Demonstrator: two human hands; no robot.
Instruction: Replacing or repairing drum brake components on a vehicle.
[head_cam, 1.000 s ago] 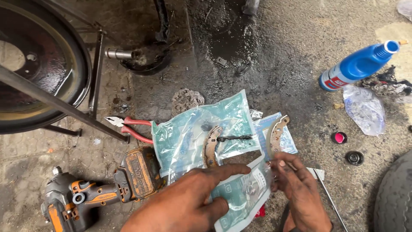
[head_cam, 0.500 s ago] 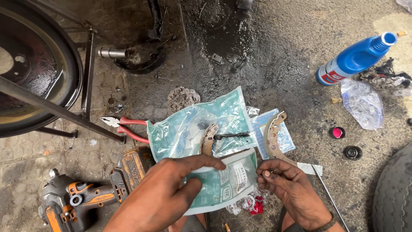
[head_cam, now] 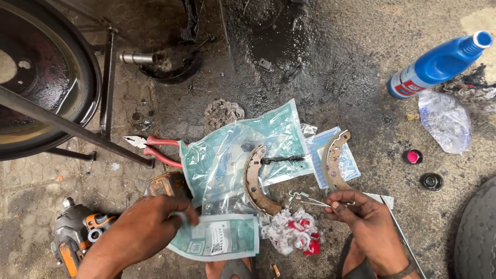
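My left hand (head_cam: 147, 232) grips the left end of a flat teal plastic packet (head_cam: 219, 237) low in the view. My right hand (head_cam: 369, 222) pinches a thin metal spring (head_cam: 306, 198) that sticks out to the left of its fingers. Two curved rusty brake shoes lie just above the hands: one (head_cam: 256, 181) on a large teal plastic bag (head_cam: 243, 150), the other (head_cam: 333, 160) on a smaller blue packet (head_cam: 341, 155). A dark coiled spring (head_cam: 283, 159) lies between the two shoes. A red and white rag (head_cam: 292, 232) sits between my hands.
Red-handled pliers (head_cam: 152, 147) lie left of the bags. An orange and grey power tool (head_cam: 77, 235) sits at bottom left. A blue bottle (head_cam: 439, 64) lies at top right, with a crumpled clear bag (head_cam: 444, 121), two small caps (head_cam: 413, 156) and a tyre edge (head_cam: 478, 232). A dark drum (head_cam: 36, 77) fills top left.
My left hand has pulled the small teal packet down and left, uncovering the red and white rag. My right hand left the right brake shoe and now holds the thin spring.
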